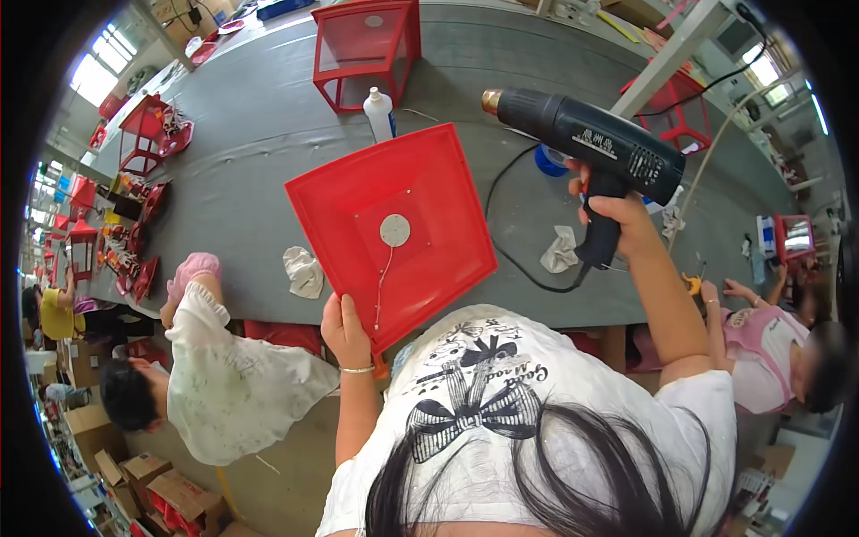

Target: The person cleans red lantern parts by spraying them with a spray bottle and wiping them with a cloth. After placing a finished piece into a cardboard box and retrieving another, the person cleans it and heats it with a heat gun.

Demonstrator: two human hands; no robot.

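Observation:
My left hand (347,329) grips the lower corner of a square red panel (429,215), which is tilted up over the near part of the table. A round white disc (395,230) sits at the panel's middle, and a thin wire runs from it down toward my hand. My right hand (608,210) is wrapped round the handle of a black heat gun (586,134). Its brass-coloured nozzle points left, above and to the right of the panel, apart from it. The gun's black cord loops down to the table behind the panel's right edge.
A red lantern frame (367,54) and a white bottle (379,115) stand beyond the panel on the grey table (242,116). Crumpled cloths (304,272) (560,251) lie on both sides. A person (242,376) is at my left, another (761,345) at my right.

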